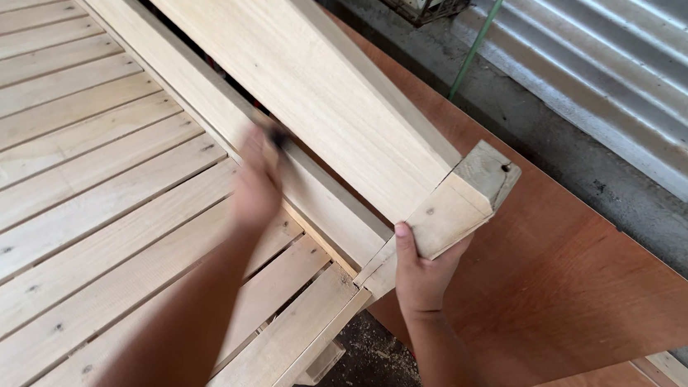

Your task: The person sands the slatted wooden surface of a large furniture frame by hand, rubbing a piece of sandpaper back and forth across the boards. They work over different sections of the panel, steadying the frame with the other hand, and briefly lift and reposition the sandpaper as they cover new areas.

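My right hand grips the lower end of a square pale wooden post at the corner of a bed frame, thumb on its near face. A wide pale board runs up-left from that post. My left hand is blurred and rests against the long side rail below the board, closed on a small dark object that I cannot identify.
Pale wooden slats fill the left half. A reddish-brown plywood sheet leans to the right of the post. Corrugated metal sheeting and a concrete floor lie beyond. Sawdust-strewn ground shows below the frame corner.
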A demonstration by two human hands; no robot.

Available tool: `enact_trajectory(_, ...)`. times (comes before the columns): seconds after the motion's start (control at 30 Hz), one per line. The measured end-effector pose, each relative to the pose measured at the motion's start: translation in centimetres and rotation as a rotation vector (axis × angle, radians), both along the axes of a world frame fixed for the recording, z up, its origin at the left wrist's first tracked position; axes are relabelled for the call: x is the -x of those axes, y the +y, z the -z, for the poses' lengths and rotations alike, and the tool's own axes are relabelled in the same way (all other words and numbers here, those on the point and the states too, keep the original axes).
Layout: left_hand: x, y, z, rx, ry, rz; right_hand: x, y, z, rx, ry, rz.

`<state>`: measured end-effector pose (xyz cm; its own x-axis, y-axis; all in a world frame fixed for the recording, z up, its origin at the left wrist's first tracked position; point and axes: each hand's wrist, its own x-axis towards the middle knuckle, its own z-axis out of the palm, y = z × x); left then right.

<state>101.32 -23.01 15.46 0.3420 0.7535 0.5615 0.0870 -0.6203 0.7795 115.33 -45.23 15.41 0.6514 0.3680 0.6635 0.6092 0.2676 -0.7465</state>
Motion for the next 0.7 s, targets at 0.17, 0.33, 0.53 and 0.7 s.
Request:
enact_trajectory(0.17,-2.5,0.7,2.7,0.227,-0.313,-0.018,0.0,0.0,1.8,0.002,0.050,0.006)
enact_trajectory(0.33,-5.5,-18.7,7.1,0.248,-0.501,0.361,-0.7,-0.3,2.6,0.004,0.034,0.029)
enact_trajectory(0.53,-7.4,-12.7,4.5,0.473,-0.552,-0.071,-0.8,-0.7,3.2,0.038,-0.061,0.095)
enact_trajectory(0.7,-7.3,-5.2,5.4,1.112,-0.688,-0.180,-0.7,-0.4,3.7,0.016,-0.044,0.103)
